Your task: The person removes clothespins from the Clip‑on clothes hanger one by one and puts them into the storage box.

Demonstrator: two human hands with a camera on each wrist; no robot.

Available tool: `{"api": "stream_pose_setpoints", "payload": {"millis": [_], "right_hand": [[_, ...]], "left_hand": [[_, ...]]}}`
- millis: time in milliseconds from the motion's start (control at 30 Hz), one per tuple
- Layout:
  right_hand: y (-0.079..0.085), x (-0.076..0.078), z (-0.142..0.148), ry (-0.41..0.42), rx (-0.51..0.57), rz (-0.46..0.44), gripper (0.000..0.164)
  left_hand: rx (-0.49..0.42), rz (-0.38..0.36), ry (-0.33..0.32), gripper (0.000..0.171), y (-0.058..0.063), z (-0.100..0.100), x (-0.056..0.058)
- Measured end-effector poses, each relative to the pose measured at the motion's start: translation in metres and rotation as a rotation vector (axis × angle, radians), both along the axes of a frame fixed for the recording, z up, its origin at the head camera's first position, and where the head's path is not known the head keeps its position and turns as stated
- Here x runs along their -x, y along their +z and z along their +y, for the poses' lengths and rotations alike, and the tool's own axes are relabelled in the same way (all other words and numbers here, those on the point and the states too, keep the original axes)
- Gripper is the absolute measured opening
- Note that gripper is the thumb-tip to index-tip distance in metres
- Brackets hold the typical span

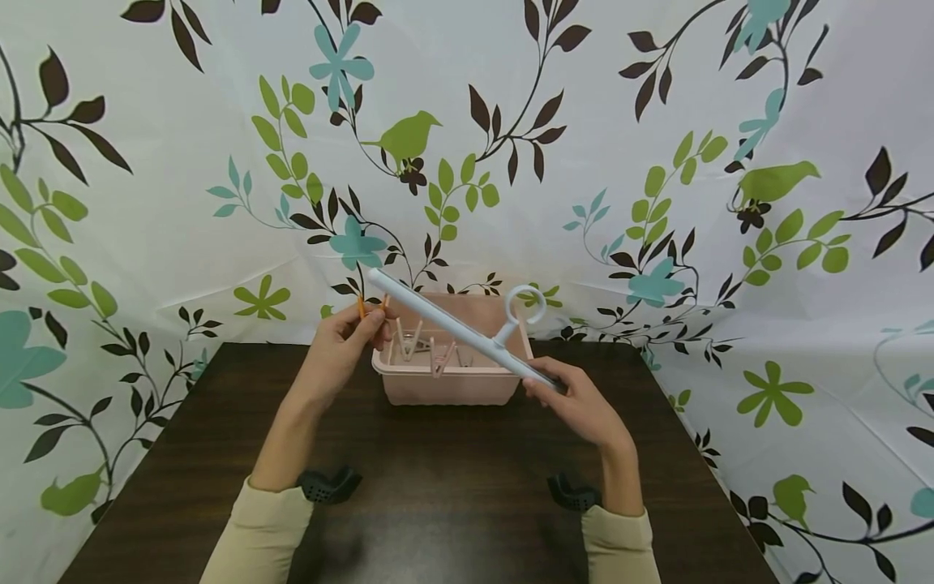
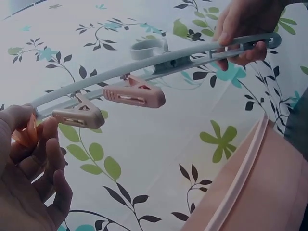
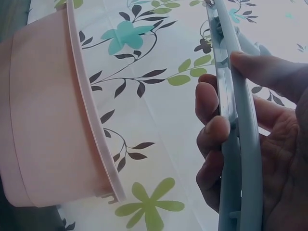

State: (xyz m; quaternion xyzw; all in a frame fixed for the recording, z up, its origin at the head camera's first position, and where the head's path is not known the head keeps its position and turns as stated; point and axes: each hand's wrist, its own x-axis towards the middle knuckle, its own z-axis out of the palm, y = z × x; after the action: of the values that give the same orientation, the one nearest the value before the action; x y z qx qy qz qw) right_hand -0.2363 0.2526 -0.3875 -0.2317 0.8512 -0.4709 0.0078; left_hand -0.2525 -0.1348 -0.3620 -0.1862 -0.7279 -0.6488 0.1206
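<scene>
A pale blue plastic hanger [image 1: 452, 324] with a ring-shaped hook slants above the basket, its left end higher in the head view. My right hand [image 1: 580, 401] grips its right end, thumb on one side and fingers curled round the other. At the left end, my left hand [image 1: 346, 345] pinches an orange clothespin [image 2: 30, 132] between thumb and fingers; the fingers partly hide it. A beige clothespin [image 2: 79, 115] and a pink clothespin [image 2: 137, 94] hang along the bar in the left wrist view, the beige one nearer my left hand.
Behind and below the hanger, a pink plastic basket [image 1: 448, 389] stands at the back of the dark wooden table [image 1: 452, 470]. Small items in it are partly covered by the bar. A white sheet [image 1: 467, 49] patterned with leaves and birds hangs behind and at the sides.
</scene>
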Motion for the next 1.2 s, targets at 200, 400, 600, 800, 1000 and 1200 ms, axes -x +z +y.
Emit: {"api": "stream_pose_setpoints", "payload": {"millis": [200,400,600,800,1000,1200], "right_hand": [[0.000,-0.002,0.001,-0.006,-0.004,0.003,0.025],[0.002,-0.004,0.002,0.002,-0.015,0.009,0.025],[0.005,-0.007,0.004,-0.004,-0.017,0.010,0.028],[0.006,-0.009,0.009,-0.010,-0.031,0.016,0.029],[0.005,-0.008,0.012,0.000,-0.041,0.024,0.027],[0.005,-0.010,0.013,0.009,-0.054,0.019,0.027]], "left_hand": [[0.020,0.017,0.004,0.035,0.000,0.001,0.000],[0.037,0.014,0.014,0.034,0.002,0.003,-0.001],[0.053,0.014,0.032,0.036,0.001,0.002,-0.002],[0.138,0.027,0.100,0.033,0.003,0.001,-0.005],[0.224,0.045,0.142,0.034,0.006,-0.002,-0.009],[0.281,0.065,0.131,0.034,0.005,-0.006,-0.010]]}}
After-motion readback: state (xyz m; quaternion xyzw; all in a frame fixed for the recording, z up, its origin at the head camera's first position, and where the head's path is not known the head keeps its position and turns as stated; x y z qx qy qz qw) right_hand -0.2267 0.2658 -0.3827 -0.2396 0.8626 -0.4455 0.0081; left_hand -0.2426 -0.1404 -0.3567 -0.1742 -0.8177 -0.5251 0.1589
